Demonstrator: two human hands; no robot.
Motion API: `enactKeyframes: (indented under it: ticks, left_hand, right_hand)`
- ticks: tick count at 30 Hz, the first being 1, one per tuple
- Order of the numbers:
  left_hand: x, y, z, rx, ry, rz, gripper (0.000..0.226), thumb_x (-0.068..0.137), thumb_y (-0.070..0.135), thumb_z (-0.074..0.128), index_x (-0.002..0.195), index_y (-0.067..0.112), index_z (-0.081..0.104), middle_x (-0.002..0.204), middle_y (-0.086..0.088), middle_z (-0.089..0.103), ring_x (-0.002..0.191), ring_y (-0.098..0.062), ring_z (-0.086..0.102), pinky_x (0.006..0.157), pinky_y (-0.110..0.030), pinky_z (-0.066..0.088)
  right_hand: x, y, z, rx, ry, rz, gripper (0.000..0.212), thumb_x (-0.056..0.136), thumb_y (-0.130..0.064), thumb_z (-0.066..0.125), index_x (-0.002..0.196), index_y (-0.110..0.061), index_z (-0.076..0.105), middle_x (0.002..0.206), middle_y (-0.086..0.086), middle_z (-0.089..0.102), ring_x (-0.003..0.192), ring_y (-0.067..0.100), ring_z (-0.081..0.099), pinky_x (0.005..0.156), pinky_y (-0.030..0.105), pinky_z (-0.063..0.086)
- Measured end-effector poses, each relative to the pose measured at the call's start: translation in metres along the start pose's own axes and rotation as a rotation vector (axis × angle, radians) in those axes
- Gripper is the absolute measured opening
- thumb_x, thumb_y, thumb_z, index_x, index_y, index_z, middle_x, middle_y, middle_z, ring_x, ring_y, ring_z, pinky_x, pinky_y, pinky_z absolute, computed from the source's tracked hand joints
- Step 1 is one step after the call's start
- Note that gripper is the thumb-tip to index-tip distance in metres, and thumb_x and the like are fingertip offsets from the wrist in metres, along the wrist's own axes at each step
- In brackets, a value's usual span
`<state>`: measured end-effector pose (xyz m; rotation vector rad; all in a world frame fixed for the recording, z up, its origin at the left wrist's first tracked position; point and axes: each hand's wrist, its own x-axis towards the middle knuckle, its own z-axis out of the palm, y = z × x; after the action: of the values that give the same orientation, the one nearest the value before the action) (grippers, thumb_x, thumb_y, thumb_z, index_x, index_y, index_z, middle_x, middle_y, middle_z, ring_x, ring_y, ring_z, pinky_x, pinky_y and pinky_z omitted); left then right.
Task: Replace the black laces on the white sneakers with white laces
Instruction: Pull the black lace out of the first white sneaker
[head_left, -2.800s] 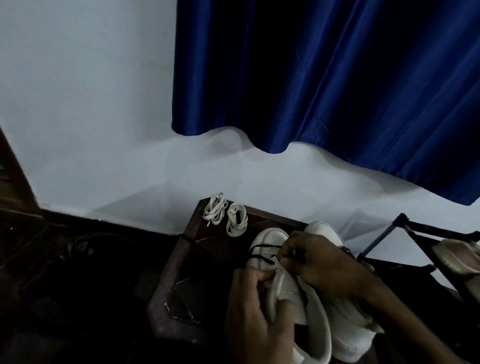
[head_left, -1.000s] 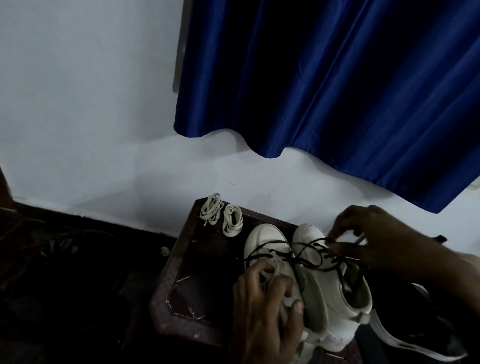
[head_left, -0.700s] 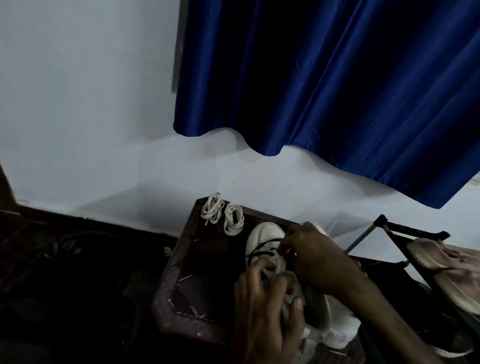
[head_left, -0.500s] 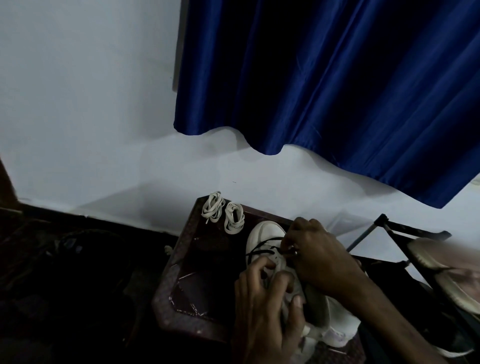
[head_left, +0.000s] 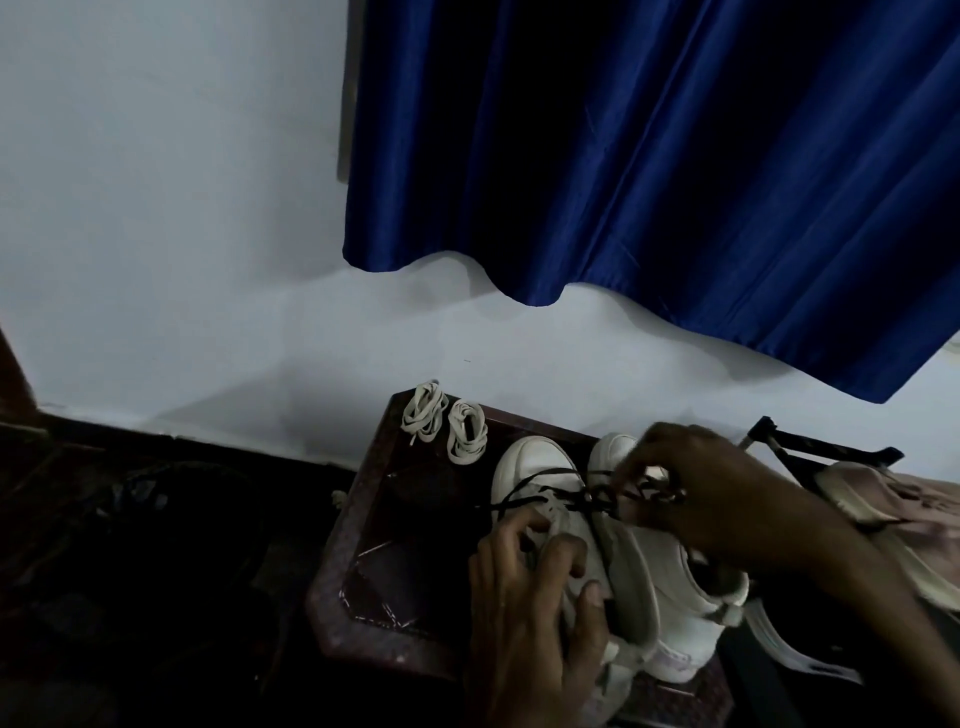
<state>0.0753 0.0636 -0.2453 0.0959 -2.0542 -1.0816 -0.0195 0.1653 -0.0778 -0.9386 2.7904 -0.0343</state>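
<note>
Two white sneakers stand side by side on a small dark table (head_left: 374, 525), toes toward the wall. My left hand (head_left: 524, 618) grips the left sneaker (head_left: 530, 462) around its tongue and side. My right hand (head_left: 706, 493) pinches the black lace (head_left: 571, 501) and holds it over the right sneaker (head_left: 691, 592), the lace stretched from the left sneaker's eyelets. Two coiled white laces (head_left: 447, 426) lie at the table's far left corner.
A white wall and a hanging blue curtain (head_left: 649, 156) rise behind the table. At the right stands a black metal rack (head_left: 810, 447) with pale pink shoes (head_left: 893, 499) on it. The floor at the left is dark, with dim objects.
My right hand has pulled away from the left sneaker's eyelets toward the right, drawing the black lace out with it. My left hand keeps its hold on the sneaker.
</note>
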Motion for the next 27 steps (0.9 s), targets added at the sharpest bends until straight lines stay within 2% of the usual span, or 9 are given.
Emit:
enactKeyframes:
  ticks: [3,8,11,14,16,19,21,24,27]
  left_hand:
    - [-0.001,0.001,0.0,0.004,-0.01,-0.004,0.025,0.089,0.045,0.04,0.09,0.03,0.06,0.123,0.005,0.048,0.097,-0.012,0.046,0.08,-0.034,0.039]
    - [-0.003,-0.001,0.002,-0.035,-0.002,-0.011,0.026,0.091,0.044,0.039,0.096,0.032,0.061,0.127,0.004,0.048,0.102,-0.014,0.05,0.081,-0.035,0.044]
    - [-0.004,-0.002,0.002,-0.067,-0.004,-0.017,0.024,0.088,0.044,0.043,0.1,0.033,0.062,0.128,0.005,0.048,0.105,-0.013,0.052,0.079,-0.036,0.049]
    - [-0.002,-0.001,0.001,-0.074,0.01,-0.002,0.024,0.085,0.042,0.047,0.104,0.036,0.061,0.127,0.007,0.047,0.107,-0.012,0.052,0.079,-0.037,0.051]
    - [-0.003,-0.001,0.002,-0.083,0.04,-0.004,0.032,0.084,0.041,0.049,0.114,0.034,0.059,0.128,0.009,0.049,0.111,-0.011,0.053,0.083,-0.036,0.05]
    - [-0.002,0.001,0.001,-0.137,0.113,-0.107,0.054,0.08,0.048,0.053,0.13,0.028,0.051,0.126,0.015,0.052,0.113,-0.006,0.054,0.088,-0.028,0.047]
    - [0.0,0.002,0.003,-0.127,0.109,-0.131,0.053,0.082,0.055,0.049,0.127,0.026,0.054,0.125,0.014,0.053,0.112,-0.006,0.054,0.088,-0.029,0.046]
    - [0.003,0.0,0.007,-0.078,0.1,-0.147,0.048,0.093,0.059,0.033,0.116,0.026,0.06,0.122,0.013,0.055,0.11,-0.008,0.053,0.086,-0.032,0.045]
    - [0.003,-0.004,0.008,-0.084,0.121,-0.19,0.037,0.091,0.05,0.038,0.108,0.026,0.061,0.117,0.012,0.056,0.107,-0.008,0.054,0.085,-0.031,0.044]
  right_hand:
    - [0.017,-0.012,0.026,0.033,0.091,-0.03,0.014,0.088,-0.039,0.065,0.099,-0.034,0.07,0.105,-0.012,0.054,0.1,0.005,0.049,0.088,0.026,0.047]
    - [0.034,-0.018,0.052,-0.034,0.15,-0.045,0.016,0.084,-0.019,0.063,0.093,-0.023,0.076,0.099,-0.002,0.059,0.1,0.017,0.055,0.082,0.035,0.049]
    - [0.015,-0.013,0.032,-0.014,0.107,-0.046,0.005,0.088,-0.029,0.066,0.086,-0.033,0.07,0.099,-0.016,0.052,0.1,0.005,0.044,0.083,0.024,0.044]
    - [-0.009,-0.005,-0.003,0.034,0.063,0.043,0.016,0.087,-0.035,0.067,0.075,-0.042,0.058,0.097,-0.021,0.049,0.092,0.0,0.046,0.075,0.016,0.039]
    - [-0.009,-0.005,-0.007,0.0,0.094,0.129,0.007,0.087,-0.039,0.066,0.089,-0.042,0.06,0.108,-0.019,0.05,0.099,0.001,0.048,0.082,0.021,0.045]
    - [-0.001,-0.016,0.013,-0.031,0.207,0.142,0.051,0.085,-0.043,0.067,0.131,-0.038,0.046,0.131,-0.013,0.038,0.118,0.007,0.036,0.098,0.027,0.041]
    - [0.004,-0.024,0.023,0.005,0.272,0.046,0.042,0.087,-0.041,0.065,0.127,-0.039,0.05,0.127,-0.015,0.039,0.115,0.005,0.035,0.095,0.026,0.042]
    - [0.016,-0.025,0.037,-0.107,0.192,0.015,0.021,0.09,-0.034,0.062,0.111,-0.035,0.064,0.117,-0.011,0.049,0.113,0.009,0.039,0.09,0.03,0.046]
    - [0.025,-0.029,0.052,-0.153,0.151,0.014,0.023,0.089,-0.02,0.057,0.108,-0.029,0.067,0.115,-0.008,0.051,0.115,0.014,0.043,0.082,0.029,0.046]
